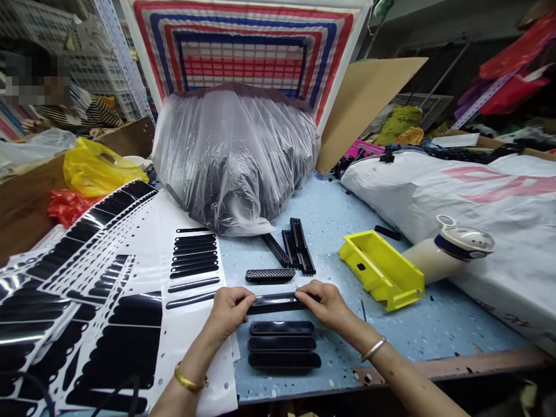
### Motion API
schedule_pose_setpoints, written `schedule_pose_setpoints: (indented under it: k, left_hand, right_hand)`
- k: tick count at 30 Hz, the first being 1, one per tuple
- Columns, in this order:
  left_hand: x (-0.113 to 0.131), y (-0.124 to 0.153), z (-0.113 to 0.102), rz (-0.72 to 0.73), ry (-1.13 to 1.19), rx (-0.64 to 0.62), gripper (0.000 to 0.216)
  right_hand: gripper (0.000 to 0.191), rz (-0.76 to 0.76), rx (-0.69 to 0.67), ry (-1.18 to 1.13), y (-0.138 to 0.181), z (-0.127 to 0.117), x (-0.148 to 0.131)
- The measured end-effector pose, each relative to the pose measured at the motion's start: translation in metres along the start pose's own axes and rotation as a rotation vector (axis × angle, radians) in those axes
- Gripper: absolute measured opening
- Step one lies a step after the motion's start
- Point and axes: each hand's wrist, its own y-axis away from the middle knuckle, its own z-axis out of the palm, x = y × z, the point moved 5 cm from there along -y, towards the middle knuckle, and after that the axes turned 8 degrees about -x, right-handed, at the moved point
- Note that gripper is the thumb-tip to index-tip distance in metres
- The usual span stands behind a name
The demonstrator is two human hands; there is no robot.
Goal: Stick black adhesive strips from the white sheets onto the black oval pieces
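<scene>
Clearly, I see the left hand [229, 308] and right hand [325, 302] pinching the black strip [275, 299] at both ends, likely keeping it straight.

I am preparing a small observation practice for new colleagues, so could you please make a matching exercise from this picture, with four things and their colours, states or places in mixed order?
Things
1. Glossy black piece
2. Open-topped tray
3. Bottle
4. Big plastic bag

Descriptions
A. Bright yellow
B. Transparent and bulging
C. Held between the left hand and the right hand
D. Cream-coloured, with a dark band near its top

Right pairs: 1-C, 2-A, 3-D, 4-B
</scene>
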Motion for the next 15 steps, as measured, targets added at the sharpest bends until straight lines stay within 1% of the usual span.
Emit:
schedule_pose_setpoints:
  k: [3, 5, 8, 10, 12, 15]
  left_hand:
    - [0.002, 0.001, 0.000, 0.012, -0.013, -0.003, 0.026]
    - [0.004, 0.002, 0.000, 0.018, -0.020, -0.011, 0.027]
    - [0.005, 0.002, 0.000, 0.026, -0.031, -0.026, 0.028]
    - [0.005, 0.002, 0.000, 0.024, -0.055, -0.039, 0.030]
    - [0.003, 0.002, -0.001, -0.002, -0.132, -0.052, 0.035]
    - [0.006, 0.000, 0.001, -0.034, -0.360, -0.055, 0.045]
  right_hand:
    - [0.042, 0.042, -0.022, -0.080, 0.002, 0.001, 0.005]
    - [0.044, 0.080, -0.024, -0.135, 0.001, 0.001, 0.009]
    - [0.043, 0.138, -0.002, -0.198, 0.000, -0.003, 0.015]
    - [0.046, 0.174, 0.022, -0.211, -0.001, -0.003, 0.017]
    - [0.049, 0.198, 0.038, -0.201, -0.003, -0.001, 0.016]
    - [0.049, 0.187, 0.041, -0.151, -0.009, 0.006, 0.011]
